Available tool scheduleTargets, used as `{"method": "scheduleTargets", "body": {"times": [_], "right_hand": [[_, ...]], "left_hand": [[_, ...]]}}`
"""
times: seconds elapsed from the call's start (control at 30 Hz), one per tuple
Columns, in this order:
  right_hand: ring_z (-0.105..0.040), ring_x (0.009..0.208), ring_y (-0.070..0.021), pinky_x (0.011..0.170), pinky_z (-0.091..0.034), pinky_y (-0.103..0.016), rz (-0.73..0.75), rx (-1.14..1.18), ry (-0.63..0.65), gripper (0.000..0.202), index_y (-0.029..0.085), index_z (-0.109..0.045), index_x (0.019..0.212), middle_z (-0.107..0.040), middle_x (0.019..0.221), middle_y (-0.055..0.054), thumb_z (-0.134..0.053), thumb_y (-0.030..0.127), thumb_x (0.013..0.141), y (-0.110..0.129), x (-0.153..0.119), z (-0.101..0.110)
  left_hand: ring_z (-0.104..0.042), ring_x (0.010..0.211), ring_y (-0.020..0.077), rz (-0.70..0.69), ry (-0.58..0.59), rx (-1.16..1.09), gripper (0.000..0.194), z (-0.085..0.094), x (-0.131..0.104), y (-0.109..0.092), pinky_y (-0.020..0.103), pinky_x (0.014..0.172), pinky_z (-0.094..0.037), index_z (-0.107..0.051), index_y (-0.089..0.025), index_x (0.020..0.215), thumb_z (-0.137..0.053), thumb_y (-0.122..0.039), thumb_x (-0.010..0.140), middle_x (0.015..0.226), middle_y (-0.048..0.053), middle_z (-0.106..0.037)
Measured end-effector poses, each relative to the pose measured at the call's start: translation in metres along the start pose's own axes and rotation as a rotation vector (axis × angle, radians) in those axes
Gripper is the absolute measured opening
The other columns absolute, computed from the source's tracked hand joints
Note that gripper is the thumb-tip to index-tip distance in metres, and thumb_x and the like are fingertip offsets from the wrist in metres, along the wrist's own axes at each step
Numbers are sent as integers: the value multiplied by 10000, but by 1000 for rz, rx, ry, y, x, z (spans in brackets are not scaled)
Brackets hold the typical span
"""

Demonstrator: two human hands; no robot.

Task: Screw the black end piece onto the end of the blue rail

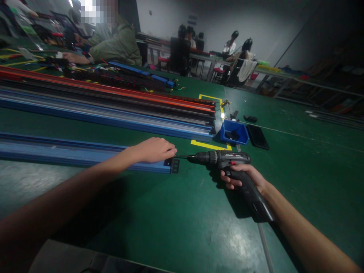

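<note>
Gripping the drill (234,157) by its handle, the right hand (251,175) had its fingers wrapped round the front of the grip, near the trigger. The drill was held roughly level above the table (176,216), its bit (181,156) pointing at the end of the near rail (57,152). There the left hand (152,149) lay over the rail with its fingers curled down close to the bit's tip; whether they pinched anything could not be told. A black end piece (175,165) sat at the rail's end, just below those fingertips. The drill looked rigid and fairly heavy, likely to tip if held loosely, so the handle seemed the right place to hold it, with fingers well away from the chuck (206,157). The rail looked long, stiff and light for its length, with a smooth face that might slide; pressing it near the end would probably steady it best, while the end piece seemed the likelier part to crack. The table was green, smooth and a little shiny, marked with yellow tape (211,145). Beyond the near rail lay a row of blue, black and red rails (136,91), and past their ends stood a blue bin (239,129) beside a flat black tray (258,137). Across the table a co-worker's green sleeve (121,43) reached toward scattered wires, and in the dim room behind, people sat at benches before a pale wall (165,19).
</note>
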State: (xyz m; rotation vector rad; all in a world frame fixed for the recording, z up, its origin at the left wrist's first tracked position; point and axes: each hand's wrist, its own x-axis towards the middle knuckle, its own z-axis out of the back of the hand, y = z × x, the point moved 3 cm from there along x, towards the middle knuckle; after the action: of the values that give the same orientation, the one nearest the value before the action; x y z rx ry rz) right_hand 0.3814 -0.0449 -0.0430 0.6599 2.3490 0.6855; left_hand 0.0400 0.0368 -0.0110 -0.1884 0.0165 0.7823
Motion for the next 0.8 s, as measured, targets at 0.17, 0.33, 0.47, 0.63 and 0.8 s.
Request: {"method": "scheduleTargets", "body": {"times": [0.17,0.33,0.47,0.63,0.8], "right_hand": [[-533,513,-59,688,-562,-257,-5,-8,-25,269,29,-733,1036,-706,844,-102,-683,274,936,0,0,-1],[-534,507,-63,682,-561,-261,-8,-1,-27,297,1,-740,1034,-700,833,-113,-700,273,923,1,0,-2],[-526,507,-61,678,-556,-258,0,-5,-21,293,9,-750,1032,-708,836,-106,-698,274,918,1,0,-2],[-522,513,-64,686,-557,-265,-3,-8,-27,277,25,-742,1028,-701,834,-101,-693,275,919,0,-1,-1],[-540,512,-72,689,-563,-277,3,-9,-27,277,7,-742,1030,-697,839,-117,-700,251,904,-1,-1,0]], "left_hand": [[-672,749,229,-7,-19,-23,495,0,0,0,330,639,-381,-663,-215,845,-309,-477,1069,841,66,-735],[-679,787,230,-2,9,-15,487,2,0,-1,324,661,-387,-662,-221,870,-296,-468,1074,869,61,-740],[-659,747,219,-8,-2,-48,476,1,0,1,325,646,-369,-651,-221,832,-316,-461,1071,830,55,-727],[-648,725,215,-14,-9,-62,479,0,0,3,329,624,-349,-646,-219,820,-323,-469,1071,804,51,-716],[-647,746,211,-2,11,-62,479,0,0,2,326,636,-341,-627,-220,821,-306,-472,1072,818,47,-712]]}}
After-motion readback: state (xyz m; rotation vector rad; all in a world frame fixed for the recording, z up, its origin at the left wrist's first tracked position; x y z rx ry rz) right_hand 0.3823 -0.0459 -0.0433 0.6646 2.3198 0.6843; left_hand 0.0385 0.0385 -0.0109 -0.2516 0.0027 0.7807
